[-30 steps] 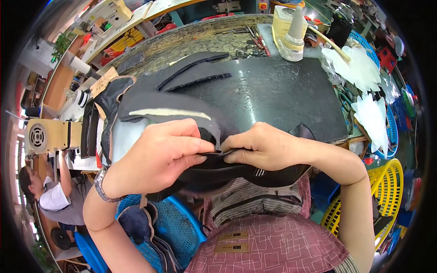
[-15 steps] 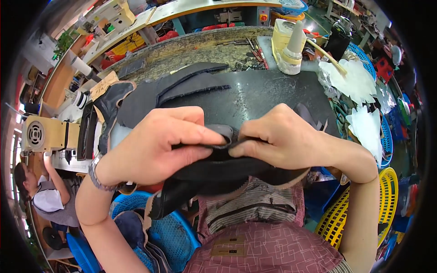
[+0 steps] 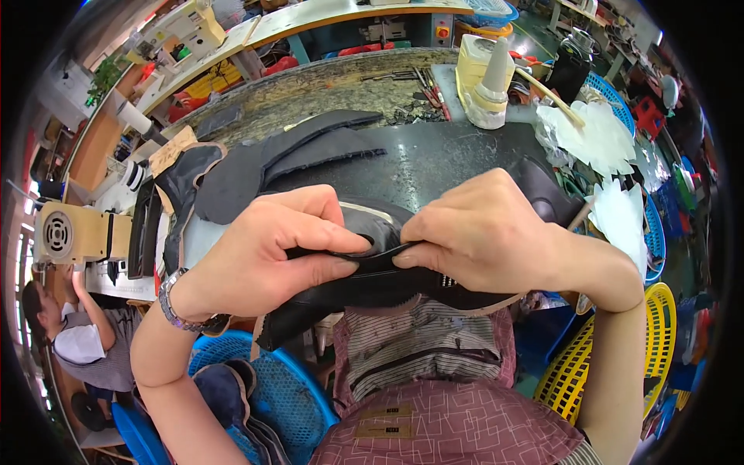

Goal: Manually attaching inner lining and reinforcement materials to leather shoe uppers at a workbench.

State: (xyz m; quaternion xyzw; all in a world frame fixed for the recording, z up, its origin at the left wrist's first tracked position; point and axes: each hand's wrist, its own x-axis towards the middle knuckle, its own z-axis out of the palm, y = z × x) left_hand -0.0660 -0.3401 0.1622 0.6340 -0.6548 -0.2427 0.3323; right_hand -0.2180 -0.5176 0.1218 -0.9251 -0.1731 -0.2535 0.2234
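Between my hands, over the near edge of the dark work board (image 3: 434, 155), is a black leather shoe upper (image 3: 341, 298) with a pale raw edge. My left hand (image 3: 275, 240) pinches its folded rim between thumb and forefinger. A short distance to the right, my right hand (image 3: 484, 229) pinches the same rim in the same way. The stretch of rim between the fingertips shows, with a grey inner surface (image 3: 381, 231) behind it. Below my right hand a short row of small light marks appears on the upper. Dark grey cut pieces (image 3: 236, 174) lie left on the board.
A white cone-tipped bottle (image 3: 494, 77) and a cream container (image 3: 473, 58) stand at the back right, beside crumpled white sheets (image 3: 589, 136). A blue basket (image 3: 291, 387) holding dark pieces is below left; a yellow basket (image 3: 659, 325) is right. A person (image 3: 81, 333) sits by a sewing machine (image 3: 74, 231).
The upper has been turned and spread between my hands, so more of its grey inner side and a smooth black part at right show. My fingertips have moved slightly apart.
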